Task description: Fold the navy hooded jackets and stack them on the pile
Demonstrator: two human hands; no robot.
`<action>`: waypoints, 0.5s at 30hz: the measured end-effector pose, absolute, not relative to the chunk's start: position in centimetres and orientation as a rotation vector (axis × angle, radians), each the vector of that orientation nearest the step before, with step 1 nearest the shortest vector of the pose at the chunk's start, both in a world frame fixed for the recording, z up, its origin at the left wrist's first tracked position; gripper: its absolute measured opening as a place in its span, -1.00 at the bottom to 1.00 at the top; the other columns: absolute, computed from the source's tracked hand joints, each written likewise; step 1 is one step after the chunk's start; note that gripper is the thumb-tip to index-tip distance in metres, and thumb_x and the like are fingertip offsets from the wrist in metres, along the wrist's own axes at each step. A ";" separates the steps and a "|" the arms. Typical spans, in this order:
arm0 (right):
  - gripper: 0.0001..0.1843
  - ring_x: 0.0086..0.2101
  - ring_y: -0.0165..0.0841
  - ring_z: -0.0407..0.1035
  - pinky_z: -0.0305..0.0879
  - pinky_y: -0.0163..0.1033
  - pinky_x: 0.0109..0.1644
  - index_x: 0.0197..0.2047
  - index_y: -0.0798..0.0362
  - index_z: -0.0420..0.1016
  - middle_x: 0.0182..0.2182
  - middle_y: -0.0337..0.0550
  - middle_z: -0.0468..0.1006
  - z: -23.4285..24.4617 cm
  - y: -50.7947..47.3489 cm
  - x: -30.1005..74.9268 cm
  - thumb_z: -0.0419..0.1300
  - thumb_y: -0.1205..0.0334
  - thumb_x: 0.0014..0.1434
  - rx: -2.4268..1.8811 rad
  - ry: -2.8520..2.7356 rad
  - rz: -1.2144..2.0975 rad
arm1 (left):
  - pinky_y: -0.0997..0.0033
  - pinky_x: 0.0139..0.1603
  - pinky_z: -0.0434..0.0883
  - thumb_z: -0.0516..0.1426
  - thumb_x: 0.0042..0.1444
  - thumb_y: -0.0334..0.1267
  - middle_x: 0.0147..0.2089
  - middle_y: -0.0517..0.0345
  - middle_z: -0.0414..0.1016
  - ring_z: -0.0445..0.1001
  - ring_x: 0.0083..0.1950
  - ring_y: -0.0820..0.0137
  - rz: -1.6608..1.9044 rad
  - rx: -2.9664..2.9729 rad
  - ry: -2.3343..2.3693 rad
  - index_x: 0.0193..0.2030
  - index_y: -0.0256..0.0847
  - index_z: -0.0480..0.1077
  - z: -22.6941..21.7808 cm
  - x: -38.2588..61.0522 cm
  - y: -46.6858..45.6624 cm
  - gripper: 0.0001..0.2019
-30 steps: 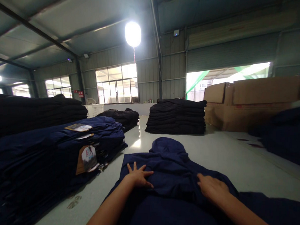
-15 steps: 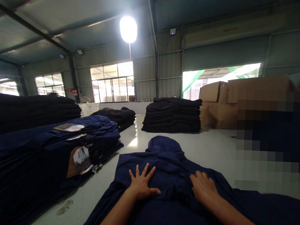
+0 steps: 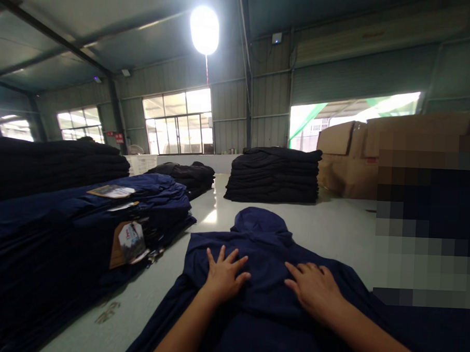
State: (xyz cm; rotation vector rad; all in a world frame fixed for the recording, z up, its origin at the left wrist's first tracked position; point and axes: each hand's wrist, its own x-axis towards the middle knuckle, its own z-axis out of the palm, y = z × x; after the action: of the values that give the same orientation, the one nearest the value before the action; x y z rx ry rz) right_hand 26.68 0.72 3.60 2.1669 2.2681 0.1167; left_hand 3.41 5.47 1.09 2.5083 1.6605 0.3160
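A navy hooded jacket (image 3: 252, 322) is spread on the pale table in front of me, its hood (image 3: 261, 220) pointing away and its sleeves out to both sides. My left hand (image 3: 225, 274) presses on the upper left of the jacket with fingers spread. Across from it, my right hand (image 3: 315, 287) rests on the upper right part, palm down, fingers stretched out and slightly apart. Neither hand grips the cloth. The fabric between the hands looks fairly smooth, with a few soft creases below the hood.
Navy garments with hang tags (image 3: 131, 241) are piled on the left (image 3: 53, 240). Black folded garments form a stack (image 3: 274, 175) at the back, a lower pile (image 3: 186, 175) and a large pile (image 3: 48, 162) at far left. Cardboard boxes (image 3: 336, 172) stand at right on the table (image 3: 326, 226).
My right hand has opened from curled fingers to stretched ones and shifted slightly toward the middle. My left hand stays flat, its thumb closer in. The cloth between them looks smoother.
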 end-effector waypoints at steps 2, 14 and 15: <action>-0.41 0.21 0.05 -0.04 -0.21 0.31 0.17 0.27 -0.20 0.06 0.23 -0.01 0.19 2.3 0.8 26.6 -0.13 -0.10 0.19 2.174 2.185 -0.008 | -0.44 0.12 -0.49 -0.22 0.12 0.28 0.38 0.31 -0.11 -0.34 0.35 -0.20 0.228 2.438 1.704 0.27 0.27 0.02 0.6 3.5 5.6 -0.41; -0.32 0.25 0.12 -0.42 -0.47 0.41 0.16 0.28 -0.38 -0.12 0.34 -0.19 -0.19 0.6 3.6 30.4 -0.27 -0.32 0.12 2.181 2.207 -0.245 | -0.45 0.12 -0.39 -0.25 0.07 0.33 0.41 0.33 -0.25 -0.40 0.33 -0.28 0.126 2.344 1.778 0.30 0.29 -0.12 -0.7 3.4 7.8 -0.36; -0.33 0.25 0.12 -0.43 -0.46 0.41 0.17 0.29 -0.36 -0.12 0.34 -0.19 -0.20 0.9 3.4 30.5 -0.27 -0.31 0.13 2.165 2.225 -0.258 | -0.46 0.11 -0.40 -0.24 0.06 0.34 0.41 0.32 -0.24 -0.39 0.33 -0.29 0.099 2.344 1.781 0.30 0.29 -0.11 -0.6 3.5 7.9 -0.35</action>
State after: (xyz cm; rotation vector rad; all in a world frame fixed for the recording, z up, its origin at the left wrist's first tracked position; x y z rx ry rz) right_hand 30.54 3.39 0.86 2.1649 2.2251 -0.2577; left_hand 3.49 7.90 -0.59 2.3444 1.7815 0.0992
